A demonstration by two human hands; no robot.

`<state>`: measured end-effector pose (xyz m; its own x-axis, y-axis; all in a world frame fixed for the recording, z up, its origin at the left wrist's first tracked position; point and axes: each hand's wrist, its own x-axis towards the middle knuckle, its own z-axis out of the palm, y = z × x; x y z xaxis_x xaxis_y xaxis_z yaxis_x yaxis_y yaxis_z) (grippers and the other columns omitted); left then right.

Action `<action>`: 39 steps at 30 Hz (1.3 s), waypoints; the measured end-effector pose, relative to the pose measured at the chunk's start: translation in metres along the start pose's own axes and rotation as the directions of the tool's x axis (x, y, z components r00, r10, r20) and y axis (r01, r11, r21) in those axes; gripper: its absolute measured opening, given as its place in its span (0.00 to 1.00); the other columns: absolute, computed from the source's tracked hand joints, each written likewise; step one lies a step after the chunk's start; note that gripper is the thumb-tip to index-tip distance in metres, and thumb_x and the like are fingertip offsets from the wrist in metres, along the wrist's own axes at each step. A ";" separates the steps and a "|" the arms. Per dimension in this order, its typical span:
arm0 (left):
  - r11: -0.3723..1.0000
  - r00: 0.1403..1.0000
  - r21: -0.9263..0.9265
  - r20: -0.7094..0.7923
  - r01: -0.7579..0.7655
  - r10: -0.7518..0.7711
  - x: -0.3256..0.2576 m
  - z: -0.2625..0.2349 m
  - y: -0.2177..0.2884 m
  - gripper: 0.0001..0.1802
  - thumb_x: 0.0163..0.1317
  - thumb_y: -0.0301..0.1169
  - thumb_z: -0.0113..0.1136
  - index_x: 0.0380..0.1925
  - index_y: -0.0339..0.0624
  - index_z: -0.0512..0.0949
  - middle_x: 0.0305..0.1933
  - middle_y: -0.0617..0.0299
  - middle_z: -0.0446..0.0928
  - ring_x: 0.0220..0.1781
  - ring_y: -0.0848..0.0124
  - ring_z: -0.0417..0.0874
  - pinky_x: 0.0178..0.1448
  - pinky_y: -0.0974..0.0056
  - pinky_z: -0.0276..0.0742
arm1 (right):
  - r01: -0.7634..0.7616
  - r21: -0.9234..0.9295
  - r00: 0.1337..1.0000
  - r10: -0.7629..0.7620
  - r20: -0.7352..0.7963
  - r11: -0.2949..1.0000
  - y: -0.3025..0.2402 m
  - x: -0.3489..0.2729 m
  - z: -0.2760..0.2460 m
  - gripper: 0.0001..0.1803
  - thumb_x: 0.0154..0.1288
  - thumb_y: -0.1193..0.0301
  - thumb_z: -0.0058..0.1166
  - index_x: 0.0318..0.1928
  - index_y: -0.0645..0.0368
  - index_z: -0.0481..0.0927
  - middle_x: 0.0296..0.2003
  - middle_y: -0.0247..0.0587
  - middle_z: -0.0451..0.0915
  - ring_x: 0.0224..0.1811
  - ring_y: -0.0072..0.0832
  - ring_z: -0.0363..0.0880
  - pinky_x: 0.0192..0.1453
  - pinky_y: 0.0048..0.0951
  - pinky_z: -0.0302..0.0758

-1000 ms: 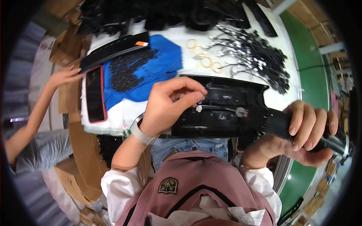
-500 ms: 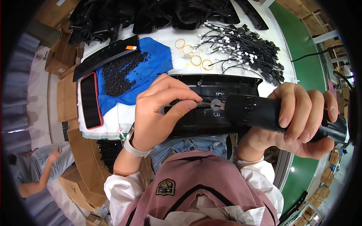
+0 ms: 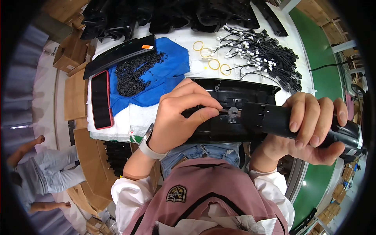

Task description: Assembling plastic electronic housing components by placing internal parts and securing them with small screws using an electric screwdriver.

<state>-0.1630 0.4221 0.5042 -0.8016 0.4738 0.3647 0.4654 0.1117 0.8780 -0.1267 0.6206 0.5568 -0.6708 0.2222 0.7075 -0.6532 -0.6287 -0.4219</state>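
1. The left hand works above the left half of the black plastic panel; its fingers are drawn into a narrow pinch about the tip of the driver bit (whether a small screw sits there too is hidden).
2. Behind that pinch, a greyish disc sits around the bit, over the panel's middle.
3. The right hand, right of the panel, wraps its fingers firmly round the black power screwdriver, which points leftward above the panel.
4. The danger, I judge, is close in: a trigger pressed early could nip the left fingers, and a loosened pinch could drop anything small into the panel's recesses.
5. Beyond the panel's left end, small black screws lie loose on a blue cloth; a tug on the cloth could scatter them.
6. Beyond the panel's right half lie white-tipped cables, tangled enough to snag if one were pulled.
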 end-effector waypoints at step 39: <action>0.985 0.998 0.165 0.030 0.045 -0.051 0.009 0.026 -0.036 0.06 0.55 0.29 0.58 0.25 0.38 0.76 0.23 0.58 0.73 0.28 0.58 0.75 0.32 0.62 0.69 | -0.191 -0.536 0.824 0.431 0.369 0.823 -0.001 -0.013 -0.036 0.21 0.53 0.66 0.64 0.40 0.53 0.64 0.19 0.30 0.74 0.14 0.23 0.73 0.19 0.26 0.71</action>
<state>-0.1776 0.4454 0.4675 -0.8123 0.4939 0.3102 0.4846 0.2756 0.8302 -0.1299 0.6450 0.5277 -0.7048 -0.3628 0.6097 -0.5972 -0.1604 -0.7859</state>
